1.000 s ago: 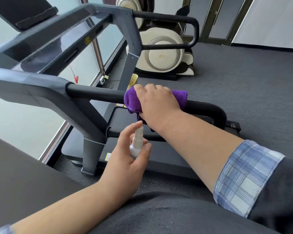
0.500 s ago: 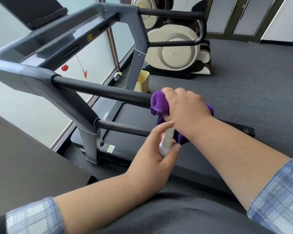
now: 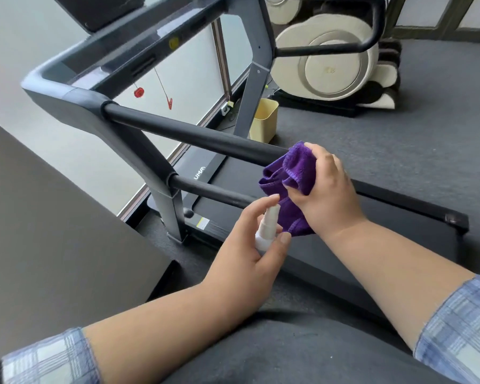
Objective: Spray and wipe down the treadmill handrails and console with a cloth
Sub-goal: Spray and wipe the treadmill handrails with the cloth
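The right hand (image 3: 326, 189) squeezes a soft purple cloth (image 3: 287, 178) on the long black handrail (image 3: 194, 135). The left hand (image 3: 250, 253) wraps fingers round a small white spray bottle (image 3: 266, 228).

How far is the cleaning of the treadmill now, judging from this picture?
Done: cannot be confirmed; no surface shows a visible wet or wiped mark. In hand: the right hand presses the purple cloth around the near upper handrail, while the left hand holds the white spray bottle with a finger on its top. Left: probably the lower rail, the far handrail and the console.
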{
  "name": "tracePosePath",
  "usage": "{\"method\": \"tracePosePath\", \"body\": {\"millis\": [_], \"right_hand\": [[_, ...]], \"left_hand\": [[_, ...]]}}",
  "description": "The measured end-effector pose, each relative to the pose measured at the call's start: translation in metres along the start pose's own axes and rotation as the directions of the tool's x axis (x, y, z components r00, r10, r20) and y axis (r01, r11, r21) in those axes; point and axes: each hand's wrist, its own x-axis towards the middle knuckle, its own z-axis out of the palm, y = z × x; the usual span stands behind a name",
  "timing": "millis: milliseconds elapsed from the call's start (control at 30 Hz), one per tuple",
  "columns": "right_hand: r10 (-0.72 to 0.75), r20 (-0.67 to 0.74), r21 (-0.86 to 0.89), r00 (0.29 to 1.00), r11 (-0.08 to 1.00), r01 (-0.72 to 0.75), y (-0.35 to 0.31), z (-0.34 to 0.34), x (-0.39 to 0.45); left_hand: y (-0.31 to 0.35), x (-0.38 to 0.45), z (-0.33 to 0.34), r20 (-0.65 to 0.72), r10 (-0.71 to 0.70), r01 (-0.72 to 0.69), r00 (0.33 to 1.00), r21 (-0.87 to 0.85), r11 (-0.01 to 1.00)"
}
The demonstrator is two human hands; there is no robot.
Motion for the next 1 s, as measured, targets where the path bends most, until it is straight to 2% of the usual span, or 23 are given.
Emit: {"method": "tracePosePath", "body": {"millis": [167,467,767,1000], "right_hand": [[-0.008,-0.021,0.045,1.000,0.999,0.009,0.010,0.006,-0.003],[0.104,-0.010,0.143,0.995,0.985,-0.101,0.026,0.011,-0.022],[0.186,0.089,0.130,0.978,0.972,-0.197,0.051,0.013,-0.041],[0.350,0.215,0.136,0.912,0.913,-0.383,0.082,0.022,-0.086]], "left_hand": [[0.000,-0.002,0.001,-0.027,-0.018,0.019,0.999,0.017,1.000],[-0.002,-0.003,0.001,-0.043,-0.014,0.014,0.999,0.008,1.000],[-0.003,0.001,0.010,-0.048,-0.012,0.012,0.999,-0.005,1.000],[-0.007,0.001,0.008,-0.031,0.013,-0.013,0.999,0.024,1.000]]}}
